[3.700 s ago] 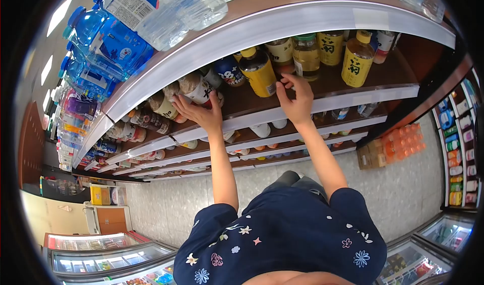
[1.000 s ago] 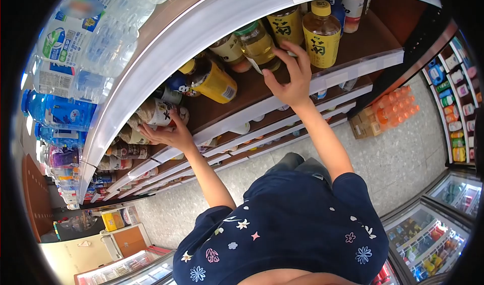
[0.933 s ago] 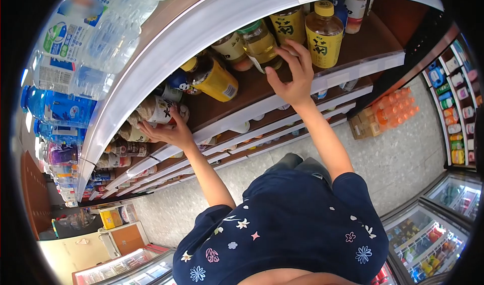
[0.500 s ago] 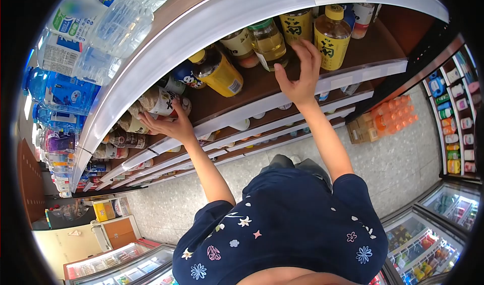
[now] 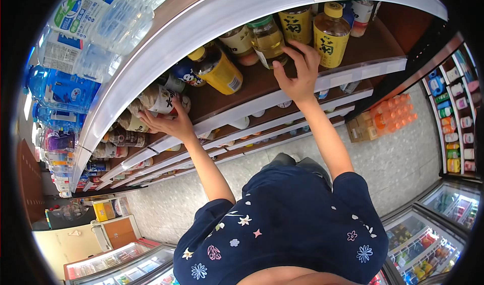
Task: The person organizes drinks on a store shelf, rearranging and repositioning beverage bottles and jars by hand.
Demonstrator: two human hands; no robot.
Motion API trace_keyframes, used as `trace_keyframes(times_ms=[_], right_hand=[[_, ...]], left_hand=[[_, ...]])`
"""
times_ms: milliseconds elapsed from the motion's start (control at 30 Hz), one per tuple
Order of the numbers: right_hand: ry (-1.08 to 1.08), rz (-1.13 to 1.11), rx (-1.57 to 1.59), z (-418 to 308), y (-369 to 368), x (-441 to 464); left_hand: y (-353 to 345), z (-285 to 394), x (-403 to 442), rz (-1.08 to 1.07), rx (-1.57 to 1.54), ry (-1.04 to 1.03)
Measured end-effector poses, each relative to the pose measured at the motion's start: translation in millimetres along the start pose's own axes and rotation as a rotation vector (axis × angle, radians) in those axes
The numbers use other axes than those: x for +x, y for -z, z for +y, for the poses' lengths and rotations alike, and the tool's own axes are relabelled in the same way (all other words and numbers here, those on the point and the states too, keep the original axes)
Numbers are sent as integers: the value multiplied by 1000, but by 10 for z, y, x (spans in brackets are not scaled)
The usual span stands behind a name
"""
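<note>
Right hand (image 5: 299, 76) is just beside the green-capped bottle (image 5: 267, 42), with its thumb well apart from the curved fingers. From my camera I cannot tell if any fingertip touches this bottle. It is on the brown shelf (image 5: 259, 89), a little back from the front rail (image 5: 370, 72). On its right is a yellow-labelled bottle (image 5: 330, 42), and to the left a yellow bottle (image 5: 221, 73).

Further left, the left hand (image 5: 174, 124) lies with spread fingers at the white-labelled bottle (image 5: 162, 101); whether it grips or only rests, I cannot say.

I judge that the step in hand is handling of bottles near the shelf front. A firm hold on the green-capped bottle would call for thumb and fingers to come together around it, without pushing its neighbours.

The upper rail (image 5: 222, 15) cuts off the tops of some far bottles. The palm side of both hands is hidden from me.

Well to the right, on the floor (image 5: 403, 154), I see a pack of orange bottles (image 5: 396, 114).
</note>
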State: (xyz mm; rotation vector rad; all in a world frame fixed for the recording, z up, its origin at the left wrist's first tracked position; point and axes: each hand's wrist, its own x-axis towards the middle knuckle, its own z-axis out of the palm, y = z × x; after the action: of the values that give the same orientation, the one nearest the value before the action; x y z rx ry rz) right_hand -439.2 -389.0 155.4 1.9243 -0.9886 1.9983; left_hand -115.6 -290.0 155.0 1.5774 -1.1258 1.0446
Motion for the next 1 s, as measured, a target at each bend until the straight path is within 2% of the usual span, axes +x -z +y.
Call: trace_keyframes(times_ms=[100, 200, 267, 333, 400, 700, 800, 900, 1000], right_hand=[[-57, 21, 45, -12, -4, -6], [-195, 212, 289, -44, -86, -35], [-227, 96, 306, -27, -75, -87], [-150, 3, 224, -15, -29, -65], [36, -67, 41, 12, 29, -10], [-185, 180, 351, -43, -105, -34], [-107, 39, 176, 30, -37, -57], [109, -63, -23, 37, 38, 6], [-25, 30, 124, -18, 18, -1]], left_hand=[[10, 18, 11, -4, -2, 6], [19, 21, 11, -7, -6, 8], [18, 8, 2, -4, -16, 12], [-5, -12, -13, 3, -37, 19], [-9, -26, -15, 5, -16, 5], [7, -9, -8, -1, -5, -10], [3, -14, -10, 1, -17, -8], [2, -19, -10, 3, -23, -3], [6, -27, -10, 8, -25, -4]])
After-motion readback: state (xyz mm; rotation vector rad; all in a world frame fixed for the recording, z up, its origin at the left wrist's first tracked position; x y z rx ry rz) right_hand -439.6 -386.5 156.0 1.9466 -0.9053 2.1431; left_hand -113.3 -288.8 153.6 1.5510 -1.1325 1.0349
